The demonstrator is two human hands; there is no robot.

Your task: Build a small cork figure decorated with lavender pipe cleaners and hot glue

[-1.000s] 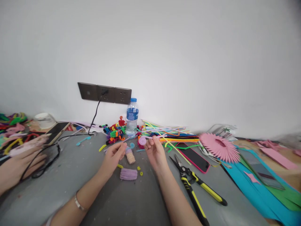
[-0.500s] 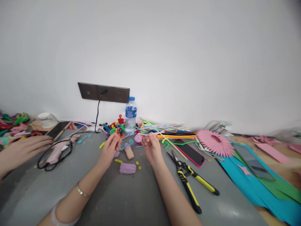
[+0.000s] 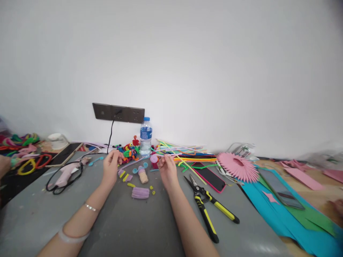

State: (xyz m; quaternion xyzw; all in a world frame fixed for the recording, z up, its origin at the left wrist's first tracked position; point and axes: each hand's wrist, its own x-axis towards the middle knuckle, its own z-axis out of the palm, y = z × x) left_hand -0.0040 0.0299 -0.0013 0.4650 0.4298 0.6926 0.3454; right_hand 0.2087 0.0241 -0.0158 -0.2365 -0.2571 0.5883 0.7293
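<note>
Both hands pinch one lilac stem [image 3: 134,162], the left hand [image 3: 110,166] stretching it, the right hand [image 3: 165,167] holding a half-wound coil [image 3: 153,158], much unwound.

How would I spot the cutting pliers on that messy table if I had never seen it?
Start at the grey table and find the person's right hand. Just right of that forearm lie the pliers, blades open, pointing toward the wall. Their yellow-and-black handles set them apart from the pink-edged phone beside the blades.
</note>
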